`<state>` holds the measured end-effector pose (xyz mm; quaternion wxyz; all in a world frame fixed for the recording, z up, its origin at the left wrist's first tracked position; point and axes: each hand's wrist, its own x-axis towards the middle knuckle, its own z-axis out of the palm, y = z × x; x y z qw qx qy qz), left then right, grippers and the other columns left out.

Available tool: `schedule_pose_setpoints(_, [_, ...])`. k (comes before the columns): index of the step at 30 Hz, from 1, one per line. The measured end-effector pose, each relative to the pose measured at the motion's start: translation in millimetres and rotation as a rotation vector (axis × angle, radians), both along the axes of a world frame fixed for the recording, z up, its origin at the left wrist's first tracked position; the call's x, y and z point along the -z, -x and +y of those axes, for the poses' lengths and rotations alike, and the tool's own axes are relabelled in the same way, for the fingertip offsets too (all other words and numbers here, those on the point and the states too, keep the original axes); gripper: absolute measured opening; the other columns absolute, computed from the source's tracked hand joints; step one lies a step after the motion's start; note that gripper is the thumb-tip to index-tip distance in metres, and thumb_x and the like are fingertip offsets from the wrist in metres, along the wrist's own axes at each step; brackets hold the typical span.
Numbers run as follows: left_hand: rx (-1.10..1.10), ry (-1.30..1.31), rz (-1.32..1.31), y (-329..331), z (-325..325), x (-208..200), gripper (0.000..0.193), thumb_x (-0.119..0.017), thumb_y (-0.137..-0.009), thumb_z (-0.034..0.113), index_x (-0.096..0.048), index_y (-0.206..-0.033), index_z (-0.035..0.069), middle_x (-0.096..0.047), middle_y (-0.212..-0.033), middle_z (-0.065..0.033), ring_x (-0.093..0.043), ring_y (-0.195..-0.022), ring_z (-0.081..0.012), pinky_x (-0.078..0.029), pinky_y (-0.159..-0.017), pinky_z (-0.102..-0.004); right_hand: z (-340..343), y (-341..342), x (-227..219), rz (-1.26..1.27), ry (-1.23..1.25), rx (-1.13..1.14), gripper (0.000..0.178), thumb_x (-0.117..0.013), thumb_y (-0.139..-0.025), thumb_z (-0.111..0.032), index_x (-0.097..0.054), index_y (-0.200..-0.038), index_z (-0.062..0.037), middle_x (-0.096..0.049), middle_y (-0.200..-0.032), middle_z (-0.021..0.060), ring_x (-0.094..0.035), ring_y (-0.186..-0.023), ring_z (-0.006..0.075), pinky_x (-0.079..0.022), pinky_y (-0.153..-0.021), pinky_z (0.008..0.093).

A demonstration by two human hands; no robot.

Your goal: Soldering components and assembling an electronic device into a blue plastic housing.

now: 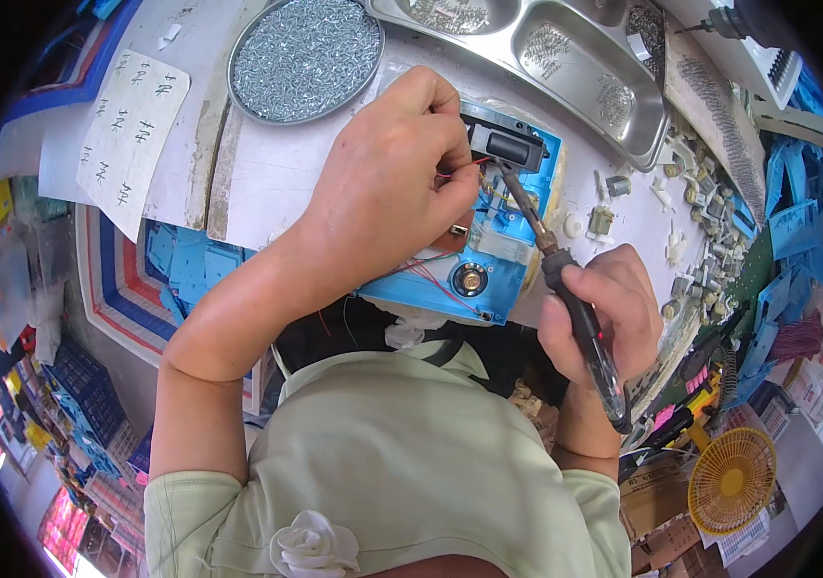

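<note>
My right hand (613,313) grips a soldering iron (580,308) with a black handle. Its tip reaches the edge of a black rectangular part (509,146) on a light-blue plastic housing (527,241). My left hand (397,173) is above the housing, thumb and fingers pinched around a thin red wire (481,161) by the iron's tip. Low on the housing is a small round speaker (470,279), with red and dark wires (431,275) beside it. A brown circuit board (453,238) shows partly beneath my left hand, which hides the rest.
A round metal dish (305,63) of small screws stands at the far left of the work surface. Behind the housing is a compartmented steel tray (565,67) with small metal parts. Several little motors (601,223) lie to the right. A handwritten sheet (132,135) hangs over the left edge.
</note>
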<state>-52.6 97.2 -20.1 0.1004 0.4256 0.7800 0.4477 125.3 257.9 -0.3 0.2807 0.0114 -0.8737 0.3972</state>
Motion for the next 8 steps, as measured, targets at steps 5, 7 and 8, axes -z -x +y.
schedule_pose_setpoints(5, [-0.005,0.013,-0.014,-0.5,-0.3,0.6,0.011,-0.074,-0.078,-0.001,-0.063,-0.077,-0.004,-0.055,-0.094,-0.0088,-0.061,-0.074,-0.0173,-0.053,-0.061,-0.0283,-0.6,1.9,2.8,-0.015,-0.004,-0.011,0.033,-0.082,-0.077,-0.005,-0.068,-0.107,-0.0056,-0.065,-0.072,0.0071,-0.054,-0.058,0.0230,-0.043,-0.055,0.0332])
schedule_pose_setpoints(7, [-0.004,0.014,-0.014,-0.4,-0.2,0.4,0.011,-0.073,-0.078,-0.001,-0.063,-0.077,-0.004,-0.055,-0.094,-0.0089,-0.061,-0.075,-0.0176,-0.054,-0.061,-0.0285,-0.4,2.1,4.3,-0.016,-0.010,-0.007,0.033,-0.082,-0.077,-0.006,-0.068,-0.107,-0.0058,-0.065,-0.072,0.0071,-0.054,-0.059,0.0230,-0.044,-0.056,0.0333])
schedule_pose_setpoints(8, [-0.002,0.015,-0.014,-0.2,-0.1,0.3,0.011,-0.073,-0.078,-0.001,-0.063,-0.077,-0.004,-0.055,-0.094,-0.0089,-0.062,-0.075,-0.0177,-0.054,-0.061,-0.0287,-0.5,2.2,4.3,-0.016,-0.010,-0.007,0.033,-0.082,-0.077,-0.006,-0.068,-0.107,-0.0058,-0.065,-0.072,0.0071,-0.054,-0.059,0.0230,-0.044,-0.056,0.0333])
